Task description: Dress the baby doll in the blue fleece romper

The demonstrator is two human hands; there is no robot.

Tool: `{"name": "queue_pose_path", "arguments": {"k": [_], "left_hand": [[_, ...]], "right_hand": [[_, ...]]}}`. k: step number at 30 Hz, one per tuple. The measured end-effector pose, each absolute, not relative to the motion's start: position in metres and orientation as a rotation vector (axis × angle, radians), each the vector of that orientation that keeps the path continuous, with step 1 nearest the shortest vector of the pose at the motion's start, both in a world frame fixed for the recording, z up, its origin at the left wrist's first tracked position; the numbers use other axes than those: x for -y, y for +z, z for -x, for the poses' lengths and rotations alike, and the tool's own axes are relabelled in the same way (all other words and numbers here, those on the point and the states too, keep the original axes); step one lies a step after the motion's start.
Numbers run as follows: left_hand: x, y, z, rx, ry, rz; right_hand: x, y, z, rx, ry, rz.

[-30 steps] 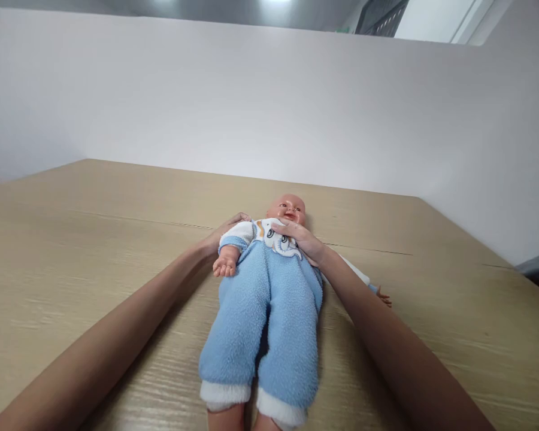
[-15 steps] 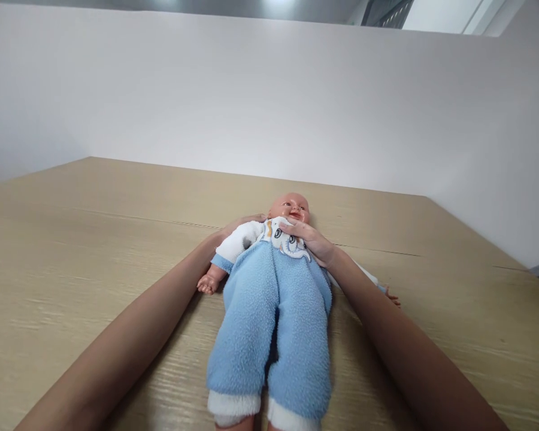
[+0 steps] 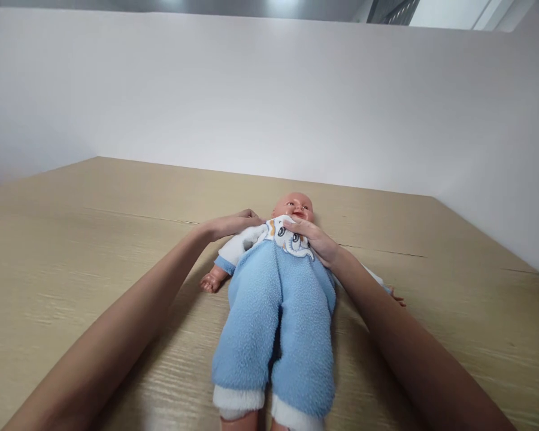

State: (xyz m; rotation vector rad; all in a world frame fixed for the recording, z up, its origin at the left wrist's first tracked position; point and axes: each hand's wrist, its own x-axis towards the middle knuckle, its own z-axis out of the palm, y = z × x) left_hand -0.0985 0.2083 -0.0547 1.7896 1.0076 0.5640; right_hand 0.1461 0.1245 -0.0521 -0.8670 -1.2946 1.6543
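A baby doll (image 3: pixel 275 293) lies on its back on the table with its head away from me. It wears light blue fleece overalls and a white top with an elephant patch (image 3: pixel 291 238) on the chest. My left hand (image 3: pixel 236 224) is at the doll's shoulder by the collar, its fingers curled in on the white fabric; their tips are hidden. Across the other side of the chest lies my right hand (image 3: pixel 320 240), thumb on the patch below the chin, the rest of its fingers out of sight around the doll's side.
The wooden table (image 3: pixel 117 251) spreads out on both sides of the doll, with thin seams across its top. Beyond its far edge rises a plain white partition (image 3: pixel 260 96).
My left hand has lifted from beside the doll's shoulder to its top, and its fingers have curled. My right hand keeps its place on the chest. The view has shifted slightly.
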Motion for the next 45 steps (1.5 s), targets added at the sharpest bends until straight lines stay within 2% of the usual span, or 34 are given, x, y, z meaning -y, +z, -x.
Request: {"name": "queue_pose_path", "arguments": {"k": [3,8,12,18,21,23,27,30,33,35,39,45], "left_hand": [[-0.206,-0.052,0.11,-1.016,0.422,-1.809],[-0.208,-0.06,0.112,-0.874,0.38,-1.84],[-0.216,-0.066,0.113,-0.821,0.362,-1.921],[-0.22,-0.061,0.115,-0.93,0.326,-2.206],[-0.208,-0.049,0.106,-1.125,0.45,-2.533],[-0.193,-0.038,0.091,-1.158,0.626,-2.682],[-0.15,-0.013,0.038,-0.859,0.842,-2.756],[-0.127,-0.007,-0.008,-0.762,0.717,-2.808],[-0.121,-0.02,-0.039,-0.77,0.435,-2.881],[-0.123,-0.032,-0.047,-0.804,0.393,-2.924],[-0.128,-0.044,-0.045,-0.744,0.659,-2.88],[-0.112,-0.033,-0.038,-0.525,0.968,-2.732]], "right_hand": [[-0.122,-0.04,-0.144,1.464,1.469,1.006],[-0.12,-0.03,-0.166,1.924,0.802,1.368],[-0.113,-0.032,-0.18,1.976,0.624,1.534],[-0.075,-0.056,-0.212,1.825,0.103,1.652],[-0.041,-0.083,-0.25,1.85,-0.121,1.662],[-0.015,-0.101,-0.277,1.87,-0.125,1.69],[0.027,-0.122,-0.312,1.933,-0.02,1.703],[0.039,-0.121,-0.319,1.897,0.078,1.679],[0.039,-0.112,-0.317,1.757,0.238,1.648],[0.037,-0.105,-0.314,1.616,0.341,1.644],[0.028,-0.093,-0.305,1.39,0.439,1.527],[-0.024,-0.079,-0.272,1.127,0.672,1.129]]}}
